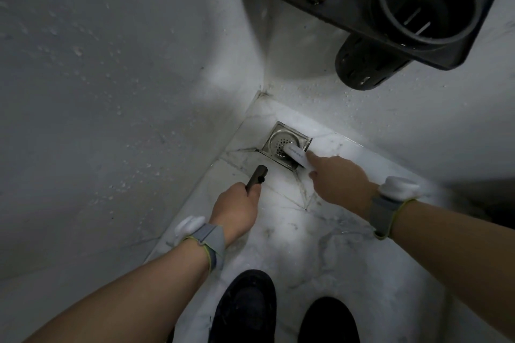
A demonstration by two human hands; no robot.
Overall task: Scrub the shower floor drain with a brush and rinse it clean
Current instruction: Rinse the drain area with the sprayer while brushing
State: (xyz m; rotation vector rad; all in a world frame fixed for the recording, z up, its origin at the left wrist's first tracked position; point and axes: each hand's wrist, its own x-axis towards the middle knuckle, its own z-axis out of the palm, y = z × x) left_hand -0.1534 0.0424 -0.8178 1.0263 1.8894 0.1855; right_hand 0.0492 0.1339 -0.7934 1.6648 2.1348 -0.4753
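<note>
The right hand (338,178) grips a white brush (296,154) set on the corner floor drain (285,145), scrubbing I'd say, while the left hand (237,210) grips a dark sprayer (256,175), ready for rinsing next.

the brush (294,154) is only partly seen over the drain (284,145): its bristle end is too blurred to make out, its handle end is hidden under the right hand (340,179), and the print on it is too small to read. the left hand (237,210), on the near side of the drain, covers the lower end of the dark sprayer (256,177). up the wall from the drain, the black shelf (418,44) is cut off by the top edge, and the shoes (246,309) by the bottom edge.
</note>
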